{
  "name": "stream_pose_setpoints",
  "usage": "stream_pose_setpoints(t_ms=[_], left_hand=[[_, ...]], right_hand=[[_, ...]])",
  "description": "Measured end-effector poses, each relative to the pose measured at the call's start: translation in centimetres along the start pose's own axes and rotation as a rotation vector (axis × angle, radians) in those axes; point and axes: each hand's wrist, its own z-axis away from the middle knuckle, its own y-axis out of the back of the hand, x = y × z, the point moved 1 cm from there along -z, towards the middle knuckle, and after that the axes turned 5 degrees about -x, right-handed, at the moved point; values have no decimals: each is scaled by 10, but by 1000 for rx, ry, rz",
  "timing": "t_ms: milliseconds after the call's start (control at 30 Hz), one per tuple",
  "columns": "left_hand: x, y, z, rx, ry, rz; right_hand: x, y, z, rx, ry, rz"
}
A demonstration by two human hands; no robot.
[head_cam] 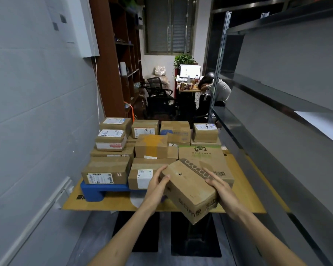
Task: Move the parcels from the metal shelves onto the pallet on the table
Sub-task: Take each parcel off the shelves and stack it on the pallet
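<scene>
Cardboard parcel (188, 189) — black printed characters (197, 209)

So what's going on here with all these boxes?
A person is holding a brown cardboard parcel between both hands, the left hand at its far end and the right hand along its side. It is tilted above the front of the table. A blue pallet there already carries many stacked parcels. The metal shelves on the right show no parcels in the part seen.
</scene>
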Motion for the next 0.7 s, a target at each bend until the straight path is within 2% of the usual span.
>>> stream_pose_setpoints(t_ms=[133,267,333,433,700], left_hand=[[3,-7,-44,103,-56,36],[2,-11,-98,200,-136,33],[2,-13,-125,250,-168,42],[-1,-20,-162,320,-123,23],[-28,-31,-223,296,-38,-99]], right_hand=[[-10,3,-43,200,53,-57],[-12,8,-97,350,118,21],[-11,11,-126,373,128,86],[-5,14,-165,353,113,116],[5,41,-233,437,121,46]])
